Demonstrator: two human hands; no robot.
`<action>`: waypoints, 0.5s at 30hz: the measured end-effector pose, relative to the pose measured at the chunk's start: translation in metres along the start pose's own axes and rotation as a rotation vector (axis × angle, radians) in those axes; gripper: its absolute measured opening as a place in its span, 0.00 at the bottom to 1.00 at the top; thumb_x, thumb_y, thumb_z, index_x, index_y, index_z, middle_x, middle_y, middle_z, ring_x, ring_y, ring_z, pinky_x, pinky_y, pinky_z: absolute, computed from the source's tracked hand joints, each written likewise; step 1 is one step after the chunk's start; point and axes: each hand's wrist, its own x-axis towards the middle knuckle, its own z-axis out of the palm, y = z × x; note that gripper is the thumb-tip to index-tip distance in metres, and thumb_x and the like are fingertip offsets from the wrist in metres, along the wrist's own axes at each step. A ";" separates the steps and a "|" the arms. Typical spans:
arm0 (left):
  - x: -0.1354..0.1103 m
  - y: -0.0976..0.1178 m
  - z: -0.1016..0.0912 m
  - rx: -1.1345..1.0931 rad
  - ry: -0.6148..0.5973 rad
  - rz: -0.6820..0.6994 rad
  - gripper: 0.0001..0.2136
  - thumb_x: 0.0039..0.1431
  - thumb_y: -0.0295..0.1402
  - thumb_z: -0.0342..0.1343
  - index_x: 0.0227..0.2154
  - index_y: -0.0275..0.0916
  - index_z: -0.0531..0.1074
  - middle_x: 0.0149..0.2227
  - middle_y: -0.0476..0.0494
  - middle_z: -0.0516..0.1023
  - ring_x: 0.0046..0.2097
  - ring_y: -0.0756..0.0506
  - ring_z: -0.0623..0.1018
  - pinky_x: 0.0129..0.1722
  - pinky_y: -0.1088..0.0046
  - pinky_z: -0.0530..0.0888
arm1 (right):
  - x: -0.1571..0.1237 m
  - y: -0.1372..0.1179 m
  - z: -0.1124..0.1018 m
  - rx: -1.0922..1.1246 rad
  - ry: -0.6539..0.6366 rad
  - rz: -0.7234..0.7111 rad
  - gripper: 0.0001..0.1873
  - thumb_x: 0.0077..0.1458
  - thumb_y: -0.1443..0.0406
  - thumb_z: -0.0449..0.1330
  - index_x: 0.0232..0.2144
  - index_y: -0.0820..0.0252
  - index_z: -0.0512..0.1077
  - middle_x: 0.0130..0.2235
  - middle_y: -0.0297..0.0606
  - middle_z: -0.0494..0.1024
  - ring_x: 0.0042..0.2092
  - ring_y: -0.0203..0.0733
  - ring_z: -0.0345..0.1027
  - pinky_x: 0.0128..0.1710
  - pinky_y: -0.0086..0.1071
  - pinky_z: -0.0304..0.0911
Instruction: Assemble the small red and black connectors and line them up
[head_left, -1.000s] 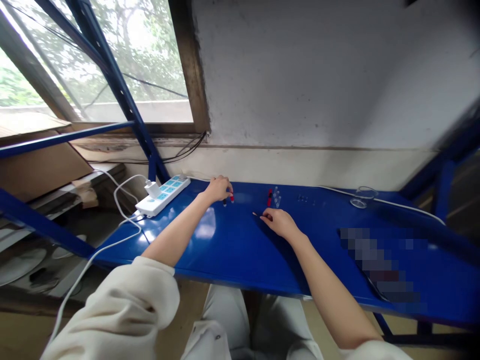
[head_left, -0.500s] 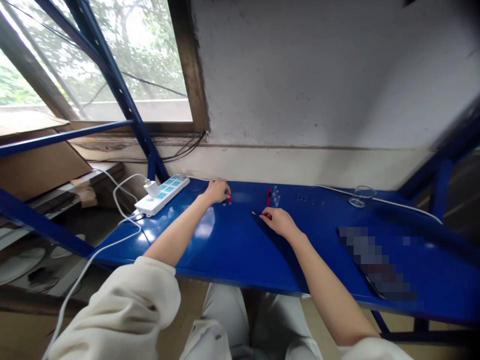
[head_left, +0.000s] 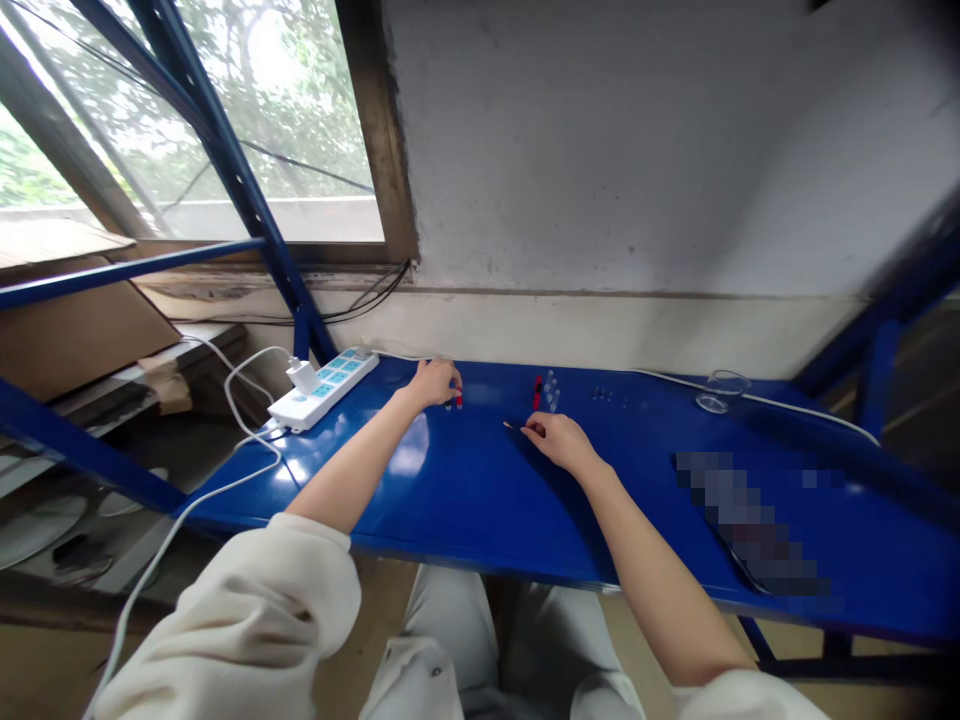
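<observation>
My left hand is at the back of the blue table, its fingers curled down around a small red piece. Another tiny piece stands beside it, partly under the fingers. Closer to me and to the right, my right hand is low over the tabletop with thumb and fingers pinched; what they hold is too small to name. Just left of those fingertips is a tiny pale-tipped item. Behind the right hand is a red and black piece, next to several small clear plastic pieces.
Several tiny clear bits lie farther right. A clear round container is near a white cable. A blurred-out dark flat object lies at the right. A white power strip with a plug stands at the left, by blue shelf posts.
Both hands stay almost where they were. The right fingers have shifted very slightly beside the pale-tipped item.
</observation>
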 end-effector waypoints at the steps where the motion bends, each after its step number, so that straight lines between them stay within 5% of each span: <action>1: 0.000 0.000 0.000 -0.004 -0.002 -0.001 0.06 0.44 0.34 0.57 0.28 0.42 0.75 0.38 0.43 0.73 0.46 0.40 0.66 0.44 0.63 0.61 | 0.000 0.001 0.000 -0.014 0.005 0.019 0.10 0.54 0.60 0.50 0.30 0.57 0.69 0.26 0.34 0.73 0.27 0.34 0.65 0.24 0.26 0.51; 7: 0.000 -0.001 0.001 -0.029 -0.018 -0.015 0.07 0.44 0.36 0.57 0.28 0.42 0.75 0.39 0.42 0.72 0.47 0.39 0.66 0.45 0.61 0.60 | 0.000 0.011 -0.004 -0.104 -0.019 0.227 0.11 0.53 0.58 0.52 0.28 0.58 0.70 0.28 0.38 0.73 0.28 0.36 0.66 0.22 0.26 0.51; 15: -0.002 0.002 0.001 -0.030 -0.030 -0.026 0.11 0.45 0.36 0.56 0.34 0.42 0.74 0.41 0.42 0.72 0.47 0.38 0.66 0.45 0.60 0.59 | 0.000 0.019 -0.006 -0.138 -0.016 0.334 0.11 0.52 0.59 0.53 0.28 0.60 0.69 0.28 0.40 0.73 0.28 0.38 0.68 0.22 0.27 0.52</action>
